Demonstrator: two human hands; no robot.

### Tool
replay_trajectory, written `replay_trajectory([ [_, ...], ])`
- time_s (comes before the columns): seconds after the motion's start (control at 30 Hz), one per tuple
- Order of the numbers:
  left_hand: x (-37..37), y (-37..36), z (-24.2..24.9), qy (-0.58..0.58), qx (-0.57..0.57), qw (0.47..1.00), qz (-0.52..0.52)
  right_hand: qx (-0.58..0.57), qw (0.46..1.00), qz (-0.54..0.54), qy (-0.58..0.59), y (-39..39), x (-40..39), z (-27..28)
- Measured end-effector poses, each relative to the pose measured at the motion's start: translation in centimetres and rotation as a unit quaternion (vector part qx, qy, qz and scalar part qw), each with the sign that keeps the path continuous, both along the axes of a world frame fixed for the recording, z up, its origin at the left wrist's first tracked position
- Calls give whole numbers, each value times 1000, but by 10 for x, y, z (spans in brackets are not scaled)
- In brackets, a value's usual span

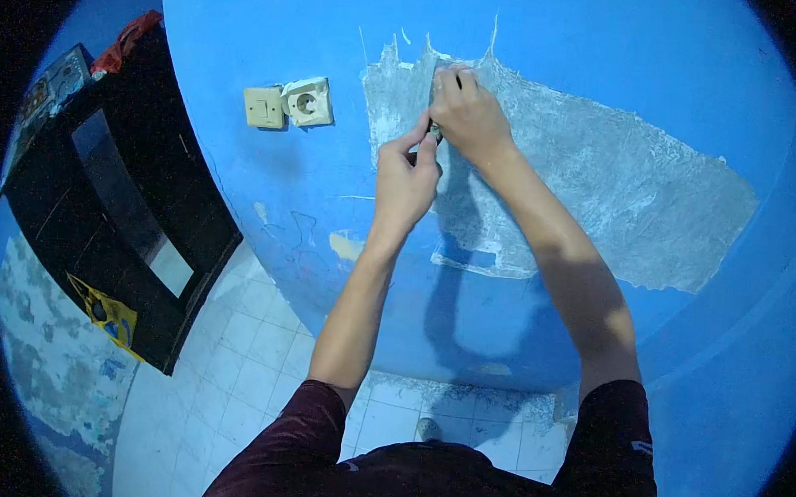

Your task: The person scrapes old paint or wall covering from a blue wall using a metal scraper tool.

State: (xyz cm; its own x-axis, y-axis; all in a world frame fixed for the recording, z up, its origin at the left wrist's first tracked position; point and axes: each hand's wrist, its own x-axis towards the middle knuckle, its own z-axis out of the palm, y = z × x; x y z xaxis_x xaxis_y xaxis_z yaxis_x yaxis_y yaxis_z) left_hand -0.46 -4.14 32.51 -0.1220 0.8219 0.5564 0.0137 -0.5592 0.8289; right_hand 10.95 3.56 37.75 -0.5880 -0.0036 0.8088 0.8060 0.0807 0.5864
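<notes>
My right hand (471, 120) is closed against the blue wall (602, 44), near the upper left of a bare grey patch (596, 186). Just below it, my left hand (406, 180) is closed too, its fingertips meeting the right hand. Between them shows a small part of a slim dark tool (434, 131), which both hands seem to grip. Its working end is hidden by the fingers, so its exact kind cannot be made out. Jagged edges of paint border the patch above the hands.
Left of the hands, a light switch (266, 108) and a power socket (307, 102) are mounted on the wall. A dark cabinet (144, 166) stands at the far left, with a yellow bag (111, 318) on it. Below lies a white tiled floor (243, 331).
</notes>
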Motion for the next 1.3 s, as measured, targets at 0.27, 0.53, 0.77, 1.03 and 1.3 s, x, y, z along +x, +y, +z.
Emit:
replay_trajectory([
  [0.27,-15,-3,12,23,-19,999,-10,-11,997,68,23,2,-10,2],
  [0.53,-22,-2,20,77,-4,997,29,-34,998,41,19,0,-16,5],
  [0.77,-30,12,11,96,31,995,21,-43,998,29,43,2,-22,0],
  [1.03,-35,20,12,116,62,991,37,-32,997,31,59,-2,-25,5],
  [1.3,-44,19,17,162,56,983,66,-76,994,-26,70,-6,-32,7],
])
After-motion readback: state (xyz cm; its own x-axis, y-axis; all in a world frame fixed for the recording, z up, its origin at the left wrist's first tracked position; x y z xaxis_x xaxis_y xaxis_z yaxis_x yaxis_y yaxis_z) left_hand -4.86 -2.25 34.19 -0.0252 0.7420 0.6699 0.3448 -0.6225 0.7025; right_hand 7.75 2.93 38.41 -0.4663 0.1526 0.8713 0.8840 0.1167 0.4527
